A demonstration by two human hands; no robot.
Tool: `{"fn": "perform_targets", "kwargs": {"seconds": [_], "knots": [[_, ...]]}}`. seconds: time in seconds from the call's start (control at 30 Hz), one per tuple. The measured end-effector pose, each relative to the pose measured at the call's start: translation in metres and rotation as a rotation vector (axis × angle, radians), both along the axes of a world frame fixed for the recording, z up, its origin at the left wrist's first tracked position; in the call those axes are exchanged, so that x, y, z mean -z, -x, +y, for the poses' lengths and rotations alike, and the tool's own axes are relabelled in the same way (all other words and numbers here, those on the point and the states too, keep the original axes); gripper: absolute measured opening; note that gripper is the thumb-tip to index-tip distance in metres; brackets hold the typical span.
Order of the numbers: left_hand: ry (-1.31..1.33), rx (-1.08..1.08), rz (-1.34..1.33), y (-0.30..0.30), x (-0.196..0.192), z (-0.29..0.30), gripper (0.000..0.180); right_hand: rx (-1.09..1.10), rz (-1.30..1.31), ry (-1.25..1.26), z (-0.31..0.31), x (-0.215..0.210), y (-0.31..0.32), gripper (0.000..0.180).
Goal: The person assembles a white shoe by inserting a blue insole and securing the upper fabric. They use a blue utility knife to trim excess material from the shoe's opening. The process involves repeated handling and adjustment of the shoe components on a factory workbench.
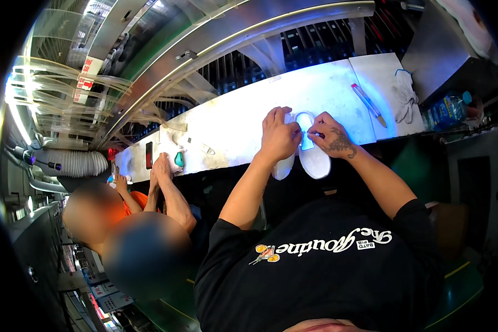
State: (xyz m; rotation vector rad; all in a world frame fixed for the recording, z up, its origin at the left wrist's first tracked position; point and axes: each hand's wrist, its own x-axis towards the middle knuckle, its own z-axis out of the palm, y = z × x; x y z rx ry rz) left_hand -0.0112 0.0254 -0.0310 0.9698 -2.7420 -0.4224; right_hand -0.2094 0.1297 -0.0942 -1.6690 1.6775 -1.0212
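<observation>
Both hands are down on a pair of white shoe soles at the near edge of the long white counter [232, 119]. The left hand [278, 134] sits curled over the left sole [283, 166], fingers folded down tight on its upper end, so that grip looks closed around it. The right hand [330, 135] has its fingertips pinched together at the inner edge of the right sole [313, 155]; I can't tell whether something small is held in that pinch. The two soles lie side by side, touching or nearly so, with their lower ends hanging over the counter's edge toward the person.

Further right on the counter there's a pen-like tool [368, 104] and a white glove [406, 95], both well apart from the hands. Off to the left, another person's hands [161, 166] work at the same counter next to a small teal thing [179, 159].
</observation>
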Motion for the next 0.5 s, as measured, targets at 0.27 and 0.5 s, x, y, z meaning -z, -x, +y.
{"fn": "perform_targets", "kwargs": {"seconds": [0.27,0.5], "knots": [[-0.018,0.069,-0.045,-0.002,-0.007,-0.002,0.017,-0.031,0.079,-0.103,-0.006,-0.012,0.001,0.018],[-0.003,0.065,-0.028,-0.002,-0.007,0.0,0.015,-0.064,0.124,-0.123,-0.011,-0.015,0.002,0.019]]}}
